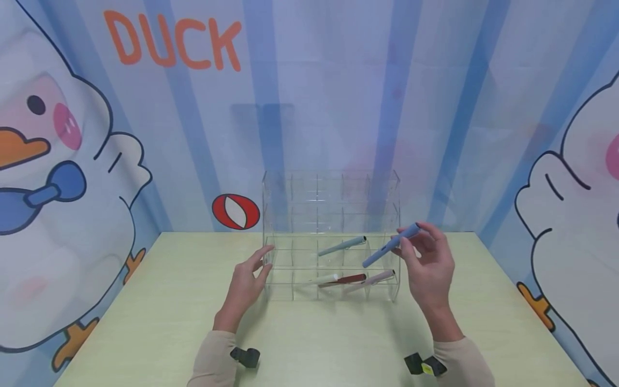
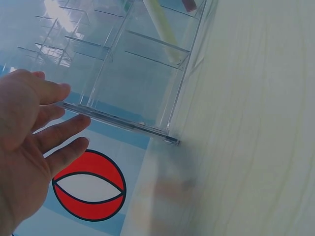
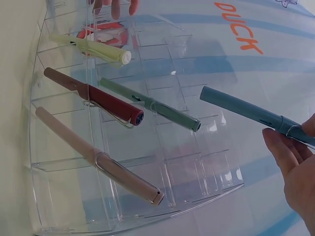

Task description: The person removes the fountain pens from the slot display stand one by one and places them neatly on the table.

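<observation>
A clear plastic rack [image 1: 304,236] with many compartments stands on the table. My left hand [image 1: 245,290] is at its left side, with fingers extended and fingertips right at the rack's side edge [image 2: 123,123]. My right hand [image 1: 432,264] pinches a capped blue pen [image 3: 241,105] near its clip end, between thumb and fingers. The pen slants, its lower end in front of the rack's right part. In the rack lie a green pen [image 3: 162,112] one row up, and a pale yellow pen [image 3: 101,50], a dark red pen [image 3: 106,101] and a pinkish pen [image 3: 118,174] in the lowest row.
The light wooden table [image 1: 145,333] extends on both sides and in front of the rack. Close behind it hangs a blue striped curtain [image 1: 329,80] with printed ducks and a red-and-white ball [image 1: 222,212]. The rack's upper rows rise behind the pens.
</observation>
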Demonstrator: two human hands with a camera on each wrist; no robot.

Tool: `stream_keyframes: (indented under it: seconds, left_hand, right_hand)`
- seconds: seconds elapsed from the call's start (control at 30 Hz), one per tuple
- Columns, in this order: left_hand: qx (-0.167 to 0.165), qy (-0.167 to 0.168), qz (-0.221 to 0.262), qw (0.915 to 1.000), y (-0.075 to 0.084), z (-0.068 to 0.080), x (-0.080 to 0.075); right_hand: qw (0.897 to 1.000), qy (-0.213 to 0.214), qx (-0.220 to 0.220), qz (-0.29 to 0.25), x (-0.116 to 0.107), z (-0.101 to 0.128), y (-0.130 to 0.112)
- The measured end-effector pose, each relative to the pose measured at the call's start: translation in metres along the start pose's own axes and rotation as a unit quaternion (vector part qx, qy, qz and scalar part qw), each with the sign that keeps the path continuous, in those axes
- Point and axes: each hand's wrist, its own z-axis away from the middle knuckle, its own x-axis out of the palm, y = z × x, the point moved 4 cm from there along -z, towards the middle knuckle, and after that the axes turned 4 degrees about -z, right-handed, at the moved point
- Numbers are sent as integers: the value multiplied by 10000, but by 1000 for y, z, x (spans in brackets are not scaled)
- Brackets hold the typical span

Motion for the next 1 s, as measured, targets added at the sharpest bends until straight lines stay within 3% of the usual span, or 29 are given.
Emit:
stream_keyframes:
  seconds: [0.63, 1.0]
  left_hand:
    - [-1, -3, -16, 10000, 2, 1, -1]
    - [-57, -48, -88, 9999, 0, 1, -1]
  right_hand:
    - [9978, -295, 275, -534, 14, 6, 5]
    - [9937, -630, 766, -514, 26, 15, 12]
